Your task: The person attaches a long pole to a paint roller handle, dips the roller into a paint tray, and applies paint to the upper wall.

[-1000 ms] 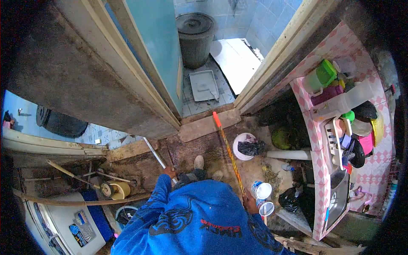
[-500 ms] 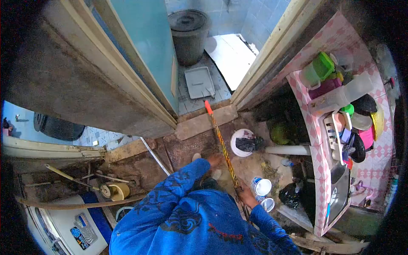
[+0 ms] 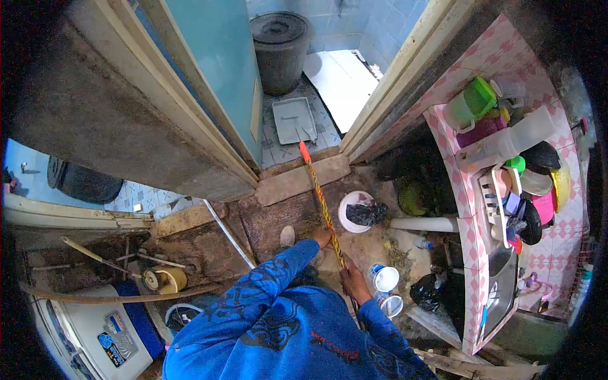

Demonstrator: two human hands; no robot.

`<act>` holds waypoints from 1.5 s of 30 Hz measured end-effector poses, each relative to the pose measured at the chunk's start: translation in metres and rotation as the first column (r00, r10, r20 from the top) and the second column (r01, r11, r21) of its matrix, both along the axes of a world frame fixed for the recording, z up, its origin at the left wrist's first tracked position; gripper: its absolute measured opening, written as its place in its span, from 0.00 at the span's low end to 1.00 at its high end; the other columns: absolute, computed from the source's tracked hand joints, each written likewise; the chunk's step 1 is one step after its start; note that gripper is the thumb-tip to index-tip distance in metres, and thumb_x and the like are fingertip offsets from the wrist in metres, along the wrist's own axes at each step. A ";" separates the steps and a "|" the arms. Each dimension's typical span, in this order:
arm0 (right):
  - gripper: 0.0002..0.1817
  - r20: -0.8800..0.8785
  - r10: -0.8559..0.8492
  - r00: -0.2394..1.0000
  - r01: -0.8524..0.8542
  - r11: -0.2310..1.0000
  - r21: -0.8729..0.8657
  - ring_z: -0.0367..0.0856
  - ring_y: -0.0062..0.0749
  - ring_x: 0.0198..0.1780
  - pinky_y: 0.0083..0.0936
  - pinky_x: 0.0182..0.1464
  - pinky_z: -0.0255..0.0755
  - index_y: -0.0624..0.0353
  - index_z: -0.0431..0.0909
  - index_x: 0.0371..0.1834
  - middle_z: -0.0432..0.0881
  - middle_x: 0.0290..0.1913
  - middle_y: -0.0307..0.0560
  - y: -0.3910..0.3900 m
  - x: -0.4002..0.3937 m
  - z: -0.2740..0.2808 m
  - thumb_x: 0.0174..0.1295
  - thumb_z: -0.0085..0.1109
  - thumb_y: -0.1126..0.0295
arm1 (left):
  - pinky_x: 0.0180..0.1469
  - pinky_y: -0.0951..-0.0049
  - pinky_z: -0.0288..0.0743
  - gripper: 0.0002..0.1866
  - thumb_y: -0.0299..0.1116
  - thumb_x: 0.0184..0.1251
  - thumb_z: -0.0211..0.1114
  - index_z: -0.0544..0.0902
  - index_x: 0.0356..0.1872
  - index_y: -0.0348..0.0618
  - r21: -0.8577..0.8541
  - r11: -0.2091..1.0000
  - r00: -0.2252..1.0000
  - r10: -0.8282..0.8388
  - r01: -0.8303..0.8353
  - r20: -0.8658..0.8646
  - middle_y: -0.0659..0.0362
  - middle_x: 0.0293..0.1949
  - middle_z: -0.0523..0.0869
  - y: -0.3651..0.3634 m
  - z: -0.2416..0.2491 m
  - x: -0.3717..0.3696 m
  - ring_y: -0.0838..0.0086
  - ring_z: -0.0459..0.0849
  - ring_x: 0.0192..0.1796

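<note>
White pail, tubs: right of striped pole. Left hand ahead of right hand, fingers wrapped round pole.

Beyond the sill, a dustpan lay before a bin, with a board to their right. On the near side, a stick reached toward the sill, between a pole on the left and a bucket on the right. Two tubs stood nearer than the bucket. Farther right, the table held containers, a dish rack and, nearest, a sink.
</note>
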State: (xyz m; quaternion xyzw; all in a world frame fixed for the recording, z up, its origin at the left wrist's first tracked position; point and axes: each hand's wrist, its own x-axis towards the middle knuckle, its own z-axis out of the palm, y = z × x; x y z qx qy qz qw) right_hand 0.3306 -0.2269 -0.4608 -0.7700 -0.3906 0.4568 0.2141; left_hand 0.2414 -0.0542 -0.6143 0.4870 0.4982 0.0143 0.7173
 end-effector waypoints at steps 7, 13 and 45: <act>0.27 -0.090 -0.075 0.993 0.070 0.996 -0.056 0.81 0.39 0.30 0.36 0.34 0.75 0.47 0.63 0.72 0.82 0.33 0.57 0.039 -0.004 0.058 0.69 0.51 0.64 | 0.60 0.53 0.72 0.35 0.52 0.64 0.61 0.71 0.60 0.29 0.302 0.949 0.985 -0.040 0.090 -0.168 0.38 0.53 0.81 0.007 -0.069 0.011 0.47 0.80 0.56; 0.27 0.063 0.024 0.998 -0.025 0.999 0.023 0.83 0.49 0.37 0.39 0.40 0.75 0.48 0.63 0.72 0.82 0.41 0.65 0.043 -0.003 0.039 0.68 0.52 0.63 | 0.59 0.55 0.73 0.27 0.49 0.63 0.62 0.79 0.55 0.39 0.368 0.930 0.973 0.073 0.012 -0.219 0.39 0.50 0.82 0.023 -0.015 0.007 0.47 0.82 0.52; 0.29 -0.026 -0.007 1.000 0.007 1.000 0.020 0.79 0.66 0.51 0.51 0.49 0.73 0.50 0.58 0.74 0.79 0.50 0.71 -0.060 -0.032 0.066 0.71 0.48 0.59 | 0.38 0.50 0.83 0.24 0.47 0.71 0.57 0.71 0.59 0.41 -0.107 0.891 0.896 -0.431 0.441 0.108 0.46 0.42 0.86 -0.084 -0.092 -0.028 0.52 0.88 0.38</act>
